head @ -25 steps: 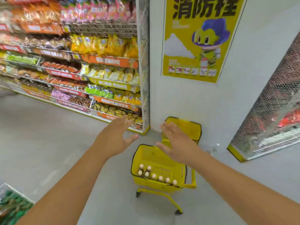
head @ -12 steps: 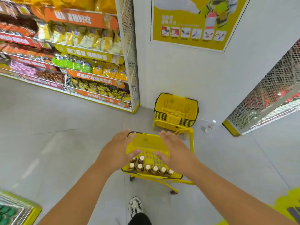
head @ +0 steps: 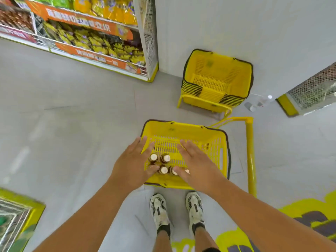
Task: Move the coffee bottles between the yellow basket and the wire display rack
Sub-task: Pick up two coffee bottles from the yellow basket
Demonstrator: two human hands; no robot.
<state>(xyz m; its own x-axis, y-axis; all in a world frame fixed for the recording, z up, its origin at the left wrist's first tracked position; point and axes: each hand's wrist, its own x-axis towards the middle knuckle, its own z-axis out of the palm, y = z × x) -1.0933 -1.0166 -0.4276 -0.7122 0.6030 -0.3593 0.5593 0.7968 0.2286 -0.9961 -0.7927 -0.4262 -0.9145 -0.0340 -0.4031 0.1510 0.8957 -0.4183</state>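
Looking straight down over yellow basket (head: 183,131) on grey floor (head: 72,124), directly ahead of two white sneakers (head: 160,211).

Coffee bottles (head: 165,158) standing upright in near end of basket, clustered together, seen from above: pale round caps, brown bodies. Four caps clearly countable; a fifth only partly visible at edge of right hand; more possibly hidden under the hands, count not determinable. Labels not readable.

Left hand (head: 133,164) spread over near-left rim of basket, fingers straight and extended, thumb tip at or very near one cap; contact not confirmable. Holding nothing visible.

Right hand (head: 197,166) likewise flat and extended over bottle cluster, fingers straight, thumb side covering right-hand bottles. Nothing gripped as far as visible; underside of palm hidden.

Yellow tubular handle frame (head: 250,151) just right of basket, lower end hidden behind right forearm.

Stack of nested yellow baskets (head: 218,79) beyond, against white wall (head: 236,24).

Snack shelf unit (head: 87,33) top left, cut off by frame edge, packets blurred, signage illegible. Wire mesh rack (head: 312,91) at right edge, mostly out of frame. Small clear bottle (head: 261,101) lying on floor near it, indistinct. Another rack corner (head: 16,215) bottom left, cropped.
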